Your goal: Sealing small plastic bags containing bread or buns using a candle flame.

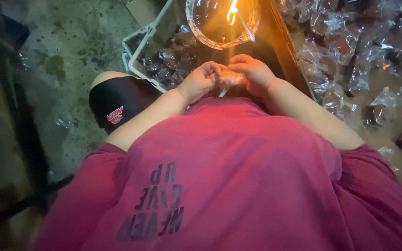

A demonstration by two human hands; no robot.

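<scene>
My left hand (200, 81) and my right hand (253, 70) meet in front of my chest, both pinching a small clear plastic packet (229, 77) between the fingertips. Just beyond the hands burns a candle flame (231, 13) inside a clear glass bowl (222, 23). The packet glows orange from the flame's light. Its contents are too small to make out.
A white plastic crate (147, 46) with several dark wrapped packets stands to the left of the bowl. A large heap of clear-wrapped packets (364, 60) fills the right side. Stained concrete floor (66, 69) lies to the left; my knee in black shorts (117, 104) is below the crate.
</scene>
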